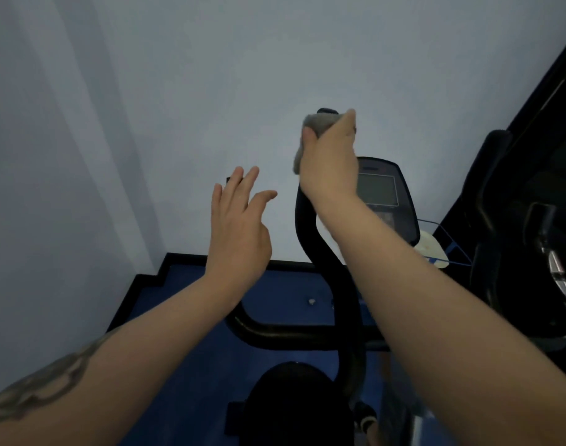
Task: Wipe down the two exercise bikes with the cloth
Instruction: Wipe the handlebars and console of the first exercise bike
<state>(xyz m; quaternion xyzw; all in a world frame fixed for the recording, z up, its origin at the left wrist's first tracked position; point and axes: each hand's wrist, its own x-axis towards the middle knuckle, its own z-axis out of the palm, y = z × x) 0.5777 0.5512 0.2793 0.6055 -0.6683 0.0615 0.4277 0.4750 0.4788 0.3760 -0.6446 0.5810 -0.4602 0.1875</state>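
Cloth [313, 130], grey and crumpled, is being gripped by the right hand [328, 156] around the curved black handlebar [320, 249] top at one o'clock; the left hand [239, 226] is being held spread, empty, before the pale wall [178, 91].

The room is dim and bluish around my wall [210, 75], which is evenly lit with soft shadow at its left. Right of it the dark frame perhaps blurs; edges bow outward.

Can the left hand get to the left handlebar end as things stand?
Probably yes. The left hand is open, holds nothing, and hovers right by the left handlebar end, with nothing between them. The right hand wipes elsewhere.
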